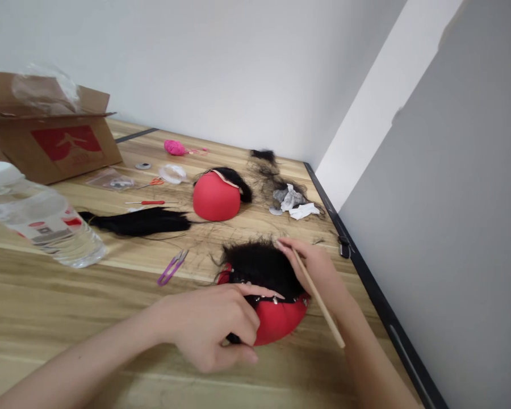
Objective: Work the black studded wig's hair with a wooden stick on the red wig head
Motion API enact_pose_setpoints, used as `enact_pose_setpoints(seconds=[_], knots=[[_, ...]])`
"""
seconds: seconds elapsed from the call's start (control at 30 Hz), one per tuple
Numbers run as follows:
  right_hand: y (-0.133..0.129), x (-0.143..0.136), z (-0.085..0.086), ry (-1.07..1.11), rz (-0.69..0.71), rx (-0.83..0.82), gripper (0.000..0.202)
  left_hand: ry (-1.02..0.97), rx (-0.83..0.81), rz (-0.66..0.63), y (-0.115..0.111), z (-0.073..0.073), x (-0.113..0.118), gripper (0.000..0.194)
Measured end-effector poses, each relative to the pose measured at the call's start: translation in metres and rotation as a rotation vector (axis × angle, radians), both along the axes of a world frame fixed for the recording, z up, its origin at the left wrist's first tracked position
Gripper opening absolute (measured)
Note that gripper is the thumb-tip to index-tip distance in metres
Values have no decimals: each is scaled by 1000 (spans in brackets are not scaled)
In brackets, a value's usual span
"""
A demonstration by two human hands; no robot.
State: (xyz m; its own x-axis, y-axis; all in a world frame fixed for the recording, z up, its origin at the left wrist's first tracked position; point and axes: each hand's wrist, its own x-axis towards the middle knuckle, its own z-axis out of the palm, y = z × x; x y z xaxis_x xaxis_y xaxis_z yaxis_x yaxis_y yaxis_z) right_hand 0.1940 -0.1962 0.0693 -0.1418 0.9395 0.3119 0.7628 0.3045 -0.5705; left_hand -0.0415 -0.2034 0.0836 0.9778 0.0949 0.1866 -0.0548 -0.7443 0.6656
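Observation:
A red dome-shaped block (281,325) lies in front of me, partly covered by a patch of short black hair (259,262). Silvery pins run along the lower edge of the hair. My left hand (221,324) rests at the near left of the block, index finger stretched along the pinned edge and thumb apart, with nothing visible in it. On the right of the hair, my right hand (309,261) is closed on a thin wooden stick (319,296), which slants down toward me. The stick's far tip is hidden near the fingers.
Purple thread snips (172,267), a black hair bundle (140,221) and a red-handled tool (149,202) lie left. Behind is another red dome (216,196) with hair. A water bottle (42,221) and cardboard box (59,145) stand left; crumpled tissue (292,199) lies back right.

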Motion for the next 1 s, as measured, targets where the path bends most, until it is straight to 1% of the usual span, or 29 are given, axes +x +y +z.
enact_pose_setpoints(seconds=[0.1,0.13,0.2,0.27,0.3,0.37,0.43,0.47,0.57,0.7,0.77,0.87,1.0], knots=[[-7,1,11,79,-122,45,42,-15,-35,-7,1,3,-1,37],[-11,0,16,137,-154,61,43,-24,-46,-15,2,4,-1,36],[-19,-3,27,243,-155,122,38,-45,-68,-29,3,4,-1,36],[-27,-9,37,324,-57,133,31,-61,-88,-41,3,3,-2,36],[-31,-12,41,358,16,97,29,-67,-99,-45,3,3,-2,37],[-37,-19,46,390,179,-47,22,-71,-111,-50,3,1,-2,37],[-40,-26,45,419,291,-209,16,-76,-120,-47,3,-1,-2,38],[-40,-29,44,433,318,-278,14,-77,-124,-46,4,-1,-1,38],[-37,-34,35,494,294,-395,18,-65,-137,-66,5,-1,-1,38],[-31,-33,25,606,243,-466,30,-48,-182,-108,8,1,0,37],[-30,-32,23,650,240,-477,34,-42,-214,-118,11,1,-1,37],[-29,-32,21,669,237,-442,38,-32,-261,-145,15,-2,-2,36],[-27,-34,18,575,211,-325,43,-24,-313,-157,19,-6,-2,34]])
